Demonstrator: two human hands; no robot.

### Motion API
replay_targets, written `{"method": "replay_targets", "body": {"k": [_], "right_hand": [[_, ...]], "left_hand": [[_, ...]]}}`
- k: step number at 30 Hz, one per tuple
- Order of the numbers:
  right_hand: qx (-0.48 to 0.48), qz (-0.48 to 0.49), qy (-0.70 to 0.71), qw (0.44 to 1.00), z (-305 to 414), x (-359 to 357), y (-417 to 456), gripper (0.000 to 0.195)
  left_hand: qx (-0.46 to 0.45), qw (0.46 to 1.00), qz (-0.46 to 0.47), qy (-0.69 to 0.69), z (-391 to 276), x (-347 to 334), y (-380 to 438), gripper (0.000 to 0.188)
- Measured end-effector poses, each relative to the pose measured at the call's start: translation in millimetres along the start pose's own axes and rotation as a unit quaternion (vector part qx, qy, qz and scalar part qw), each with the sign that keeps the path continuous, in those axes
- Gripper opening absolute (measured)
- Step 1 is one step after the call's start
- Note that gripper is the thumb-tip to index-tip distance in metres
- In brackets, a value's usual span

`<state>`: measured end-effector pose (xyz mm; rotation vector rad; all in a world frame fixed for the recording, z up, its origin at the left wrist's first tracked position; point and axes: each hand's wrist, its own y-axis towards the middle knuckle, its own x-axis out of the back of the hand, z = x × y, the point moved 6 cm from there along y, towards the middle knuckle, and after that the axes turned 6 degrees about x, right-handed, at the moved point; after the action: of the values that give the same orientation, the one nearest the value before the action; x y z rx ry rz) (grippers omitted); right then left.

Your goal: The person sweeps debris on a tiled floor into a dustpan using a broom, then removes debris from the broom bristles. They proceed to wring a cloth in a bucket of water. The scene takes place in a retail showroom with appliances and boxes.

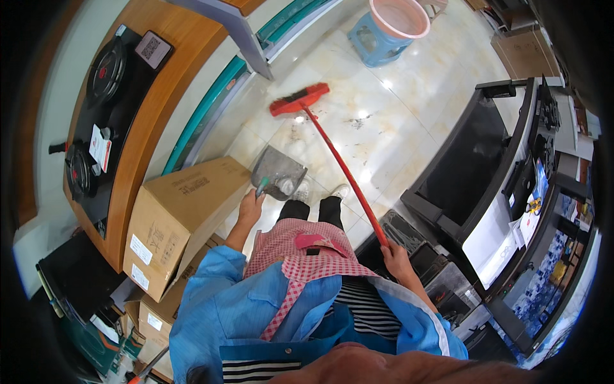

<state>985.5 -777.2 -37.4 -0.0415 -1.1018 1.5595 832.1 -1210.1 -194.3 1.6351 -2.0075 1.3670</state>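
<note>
My right hand (396,259) grips the upper end of a red broom handle (343,165). The broom's red head (300,100), with dark bristles along one side, rests on the tiled floor ahead of me. In my left hand (250,207) is the greenish grip of a grey dustpan (278,168). The pan sits low, just in front of my shoes, and some pale material lies in it. Dark bits of dirt (357,122) are scattered on the floor between the broom head and the right side.
Cardboard boxes (158,235) are stacked at my left, beside a wooden counter (139,158) with a gas cooktop (103,129). A pink basin (402,17) stands on a blue plastic stool (376,45) ahead. Black appliances (463,158) line the right side.
</note>
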Motion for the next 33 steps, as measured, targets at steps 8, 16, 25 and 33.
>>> {"method": "replay_targets", "body": {"k": [8,16,25,33], "right_hand": [[0.053,-0.026,-0.088,0.994,-26,-46,95,0.024],[-0.034,-0.046,-0.110,0.992,-101,46,-38,0.022],[-0.111,-0.063,0.058,0.990,-112,41,-76,0.021],[-0.038,-0.127,0.025,0.991,-71,-11,122,0.031]], "left_hand": [[-0.029,0.998,0.016,0.044,-5,-3,7,0.027],[-0.034,0.996,0.015,0.080,4,-21,16,0.027],[0.024,0.996,0.024,0.085,-3,-14,21,0.027],[-0.021,0.993,0.000,0.117,-17,5,15,0.032]]}}
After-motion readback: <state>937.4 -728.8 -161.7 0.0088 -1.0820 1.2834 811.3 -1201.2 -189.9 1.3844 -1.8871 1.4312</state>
